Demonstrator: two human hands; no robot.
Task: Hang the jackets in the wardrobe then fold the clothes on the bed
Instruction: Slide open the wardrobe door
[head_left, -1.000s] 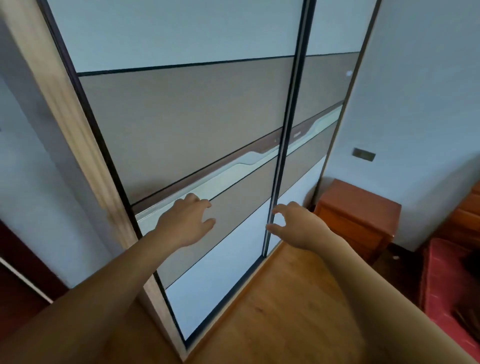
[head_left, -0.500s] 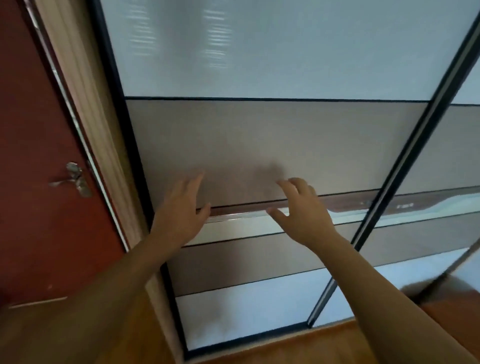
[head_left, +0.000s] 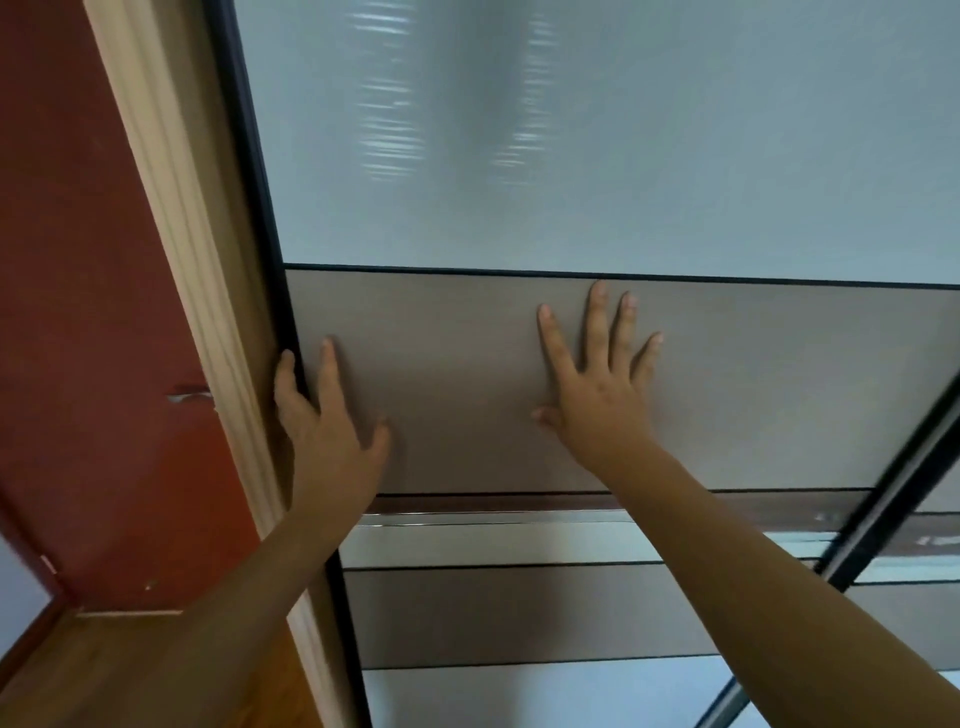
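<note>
Both hands rest on the wardrobe door (head_left: 467, 374), which fills most of the view and stands closed. The right hand (head_left: 597, 384) lies flat against the door's brown middle panel, spread wide with all 4 fingers (head_left: 597, 322) splayed and pointing up toward the frosted pale panel (head_left: 571, 130) above, the thumb stuck out to the side; it grips nothing, only presses palm-down on the surface. The left hand (head_left: 327, 415) is also spread, its palm on the same brown panel at the door's left edge, with 1 finger reaching over the black edge strip (head_left: 260, 208) onto the wooden wardrobe frame (head_left: 171, 208) and another lying on the panel itself; whether it hooks around the edge cannot be told. Neither hand holds anything. The door's long axis runs up and down, leaning in the picture because of the tilted camera, and its panels cross it as horizontal bands: pale at top, brown under the hands, then a dark strip with a shiny handle rail (head_left: 493, 517) just below both wrists. A second door's black edge (head_left: 883, 509) slants to the right of the right forearm. Left of the wardrobe frame is a red door (head_left: 78, 312).
</note>
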